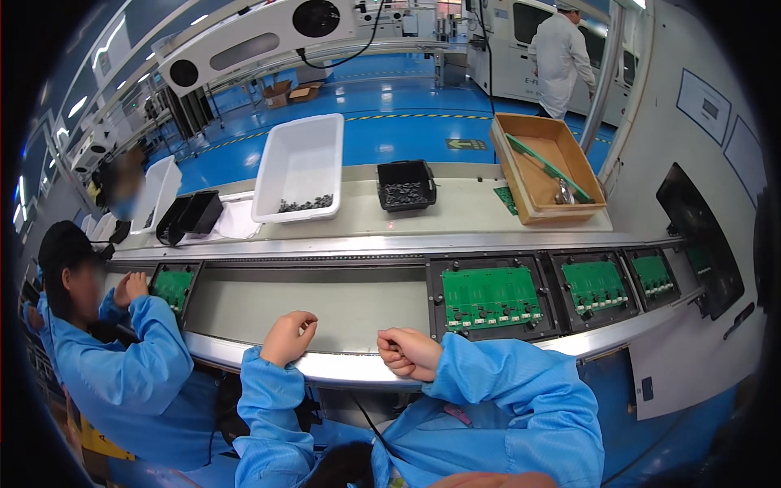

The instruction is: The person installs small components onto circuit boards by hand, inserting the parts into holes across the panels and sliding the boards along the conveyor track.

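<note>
Nearest, two blue-sleeved forearms rest on the metal front edge of the bench [488,242]. The left hand [289,336] is loosely curled, nothing visible in it. The right hand [407,352] is closed in a fist; whether it holds anything cannot be told. Just beyond lies the grey conveyor belt [317,305], with a green circuit board in a black carrier [490,297] right of the hands. Farther back stand a small black bin of parts [406,185] and a white plastic tub [299,167].

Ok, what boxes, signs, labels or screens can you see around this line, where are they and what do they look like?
Cardboard box: right on the shelf behind the conveyor, open, tan.
Cardboard cartons: far on the blue floor, open, brown.
Wall sheets: right wall, two pale rectangular notices.
Dark panel: right wall, black, tilted; whether it is a screen I cannot tell.
Floor sign: green rectangle with an arrow.
</note>
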A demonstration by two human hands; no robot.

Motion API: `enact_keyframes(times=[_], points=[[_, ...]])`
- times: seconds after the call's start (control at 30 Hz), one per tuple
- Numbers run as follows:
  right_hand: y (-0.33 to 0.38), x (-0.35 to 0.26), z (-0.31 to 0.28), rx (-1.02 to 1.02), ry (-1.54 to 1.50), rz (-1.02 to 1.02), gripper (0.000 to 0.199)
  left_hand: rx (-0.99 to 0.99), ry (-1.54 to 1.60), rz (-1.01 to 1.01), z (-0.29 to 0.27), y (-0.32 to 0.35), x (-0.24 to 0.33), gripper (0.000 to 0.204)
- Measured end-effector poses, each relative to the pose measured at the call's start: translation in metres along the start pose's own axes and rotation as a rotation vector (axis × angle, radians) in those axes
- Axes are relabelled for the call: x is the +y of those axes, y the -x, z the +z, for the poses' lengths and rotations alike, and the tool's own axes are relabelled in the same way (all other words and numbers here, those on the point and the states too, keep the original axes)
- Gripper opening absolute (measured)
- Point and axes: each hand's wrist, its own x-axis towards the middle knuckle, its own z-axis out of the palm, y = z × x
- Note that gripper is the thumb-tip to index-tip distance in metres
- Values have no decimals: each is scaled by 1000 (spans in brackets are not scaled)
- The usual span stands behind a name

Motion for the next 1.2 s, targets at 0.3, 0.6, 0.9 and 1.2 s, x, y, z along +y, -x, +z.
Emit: enact_keyframes(times=[0.3,0.6,0.9,1.2], points=[[0,-3,1,25,66,-39,24,50,26,-11,4,0,-4,19],[19,9,-8,87,-64,-384,21,67,34,24,5,0,-8,18],[24,11,-14,41,-210,-504,23,79,20,3,3,3,-6,18],[24,15,-20,62,-305,-520,23,88,6,34,7,1,-19,20]])
